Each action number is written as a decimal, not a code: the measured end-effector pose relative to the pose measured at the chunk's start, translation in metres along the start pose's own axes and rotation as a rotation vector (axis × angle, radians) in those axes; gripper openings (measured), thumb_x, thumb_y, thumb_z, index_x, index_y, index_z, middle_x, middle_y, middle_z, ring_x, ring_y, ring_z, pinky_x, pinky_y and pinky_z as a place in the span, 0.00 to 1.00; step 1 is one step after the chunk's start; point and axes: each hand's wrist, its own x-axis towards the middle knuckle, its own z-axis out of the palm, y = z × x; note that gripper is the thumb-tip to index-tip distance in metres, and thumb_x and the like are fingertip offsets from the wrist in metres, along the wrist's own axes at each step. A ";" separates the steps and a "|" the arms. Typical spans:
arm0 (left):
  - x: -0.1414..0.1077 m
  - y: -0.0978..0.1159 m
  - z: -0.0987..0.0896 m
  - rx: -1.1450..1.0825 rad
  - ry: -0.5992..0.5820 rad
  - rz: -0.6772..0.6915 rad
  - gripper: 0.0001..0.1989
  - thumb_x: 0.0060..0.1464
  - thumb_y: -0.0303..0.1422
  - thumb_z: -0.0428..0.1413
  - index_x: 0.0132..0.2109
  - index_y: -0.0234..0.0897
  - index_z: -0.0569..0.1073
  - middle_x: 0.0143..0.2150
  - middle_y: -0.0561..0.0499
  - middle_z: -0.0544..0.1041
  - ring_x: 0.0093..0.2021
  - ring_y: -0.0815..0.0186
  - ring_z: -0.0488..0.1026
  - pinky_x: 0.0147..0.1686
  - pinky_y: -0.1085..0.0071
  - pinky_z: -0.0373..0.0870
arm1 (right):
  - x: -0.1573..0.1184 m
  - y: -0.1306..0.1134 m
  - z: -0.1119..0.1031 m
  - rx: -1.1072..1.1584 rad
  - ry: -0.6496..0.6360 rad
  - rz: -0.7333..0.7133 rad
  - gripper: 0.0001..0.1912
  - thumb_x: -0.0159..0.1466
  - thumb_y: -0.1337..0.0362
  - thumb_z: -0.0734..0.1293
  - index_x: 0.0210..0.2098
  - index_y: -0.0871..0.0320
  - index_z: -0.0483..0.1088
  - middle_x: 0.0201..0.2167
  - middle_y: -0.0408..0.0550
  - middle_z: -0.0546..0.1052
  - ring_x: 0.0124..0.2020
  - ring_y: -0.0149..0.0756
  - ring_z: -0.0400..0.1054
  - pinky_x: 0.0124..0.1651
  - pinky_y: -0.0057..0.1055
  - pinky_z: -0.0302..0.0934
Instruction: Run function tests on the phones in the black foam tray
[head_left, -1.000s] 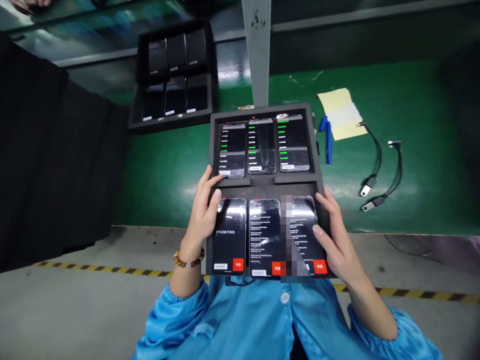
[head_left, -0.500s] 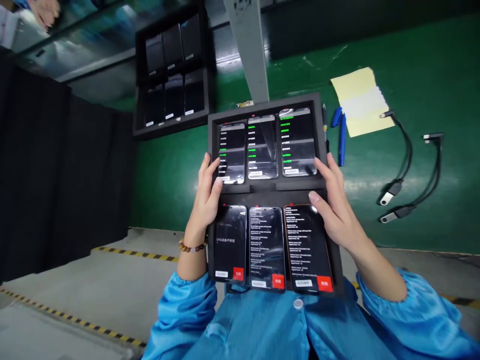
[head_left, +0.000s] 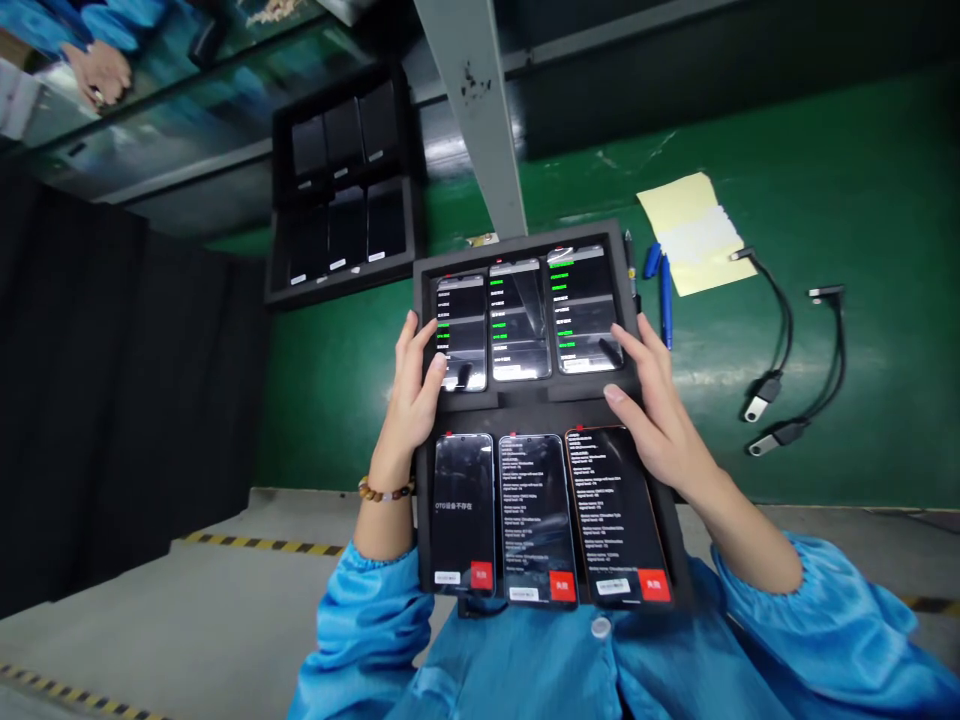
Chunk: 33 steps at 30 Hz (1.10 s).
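A black foam tray (head_left: 525,411) with several phones in two rows spans the space between my hands at the near table edge. My left hand (head_left: 412,395) grips its left side, thumb and fingers over the rim by the upper-left phone (head_left: 460,335). My right hand (head_left: 656,410) holds the right side, fingertips by the upper-right phone (head_left: 581,310). Upper-row screens show lists with green and white lines. The lower-left phone (head_left: 463,515), lower-middle phone (head_left: 536,520) and lower-right phone (head_left: 616,515) each show a red box at the bottom right.
Another black tray (head_left: 411,230) of dark phones stands at the back left. A grey post (head_left: 480,110) rises behind my tray. On the right lie yellow paper (head_left: 664,205), a blue pen (head_left: 667,300) and two short cables (head_left: 784,320). Another person's hand (head_left: 101,75) shows at the far left.
The view has shifted, so the tray, my hands and the tabletop items appear lower in the picture. Both hands keep their hold on the tray. More of the other person's hand and sleeves shows.
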 end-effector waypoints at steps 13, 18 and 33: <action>0.004 -0.011 0.006 -0.080 0.093 0.041 0.30 0.76 0.56 0.48 0.73 0.46 0.69 0.84 0.43 0.54 0.84 0.54 0.50 0.83 0.47 0.43 | 0.004 0.013 0.005 -0.024 0.071 -0.033 0.36 0.78 0.43 0.60 0.80 0.46 0.53 0.84 0.52 0.47 0.85 0.44 0.37 0.85 0.58 0.33; 0.007 -0.024 0.008 -0.116 0.166 0.061 0.29 0.74 0.57 0.50 0.70 0.46 0.73 0.81 0.43 0.59 0.82 0.51 0.54 0.83 0.45 0.45 | 0.007 0.010 0.007 -0.044 0.113 -0.021 0.36 0.79 0.40 0.57 0.79 0.48 0.54 0.83 0.54 0.51 0.85 0.42 0.42 0.85 0.53 0.38; -0.081 0.003 0.010 -0.233 0.065 -0.074 0.29 0.76 0.51 0.51 0.76 0.51 0.61 0.83 0.45 0.54 0.84 0.52 0.48 0.82 0.44 0.51 | 0.004 0.033 0.006 0.033 0.162 -0.008 0.35 0.77 0.45 0.65 0.78 0.45 0.56 0.81 0.48 0.59 0.82 0.46 0.51 0.84 0.58 0.42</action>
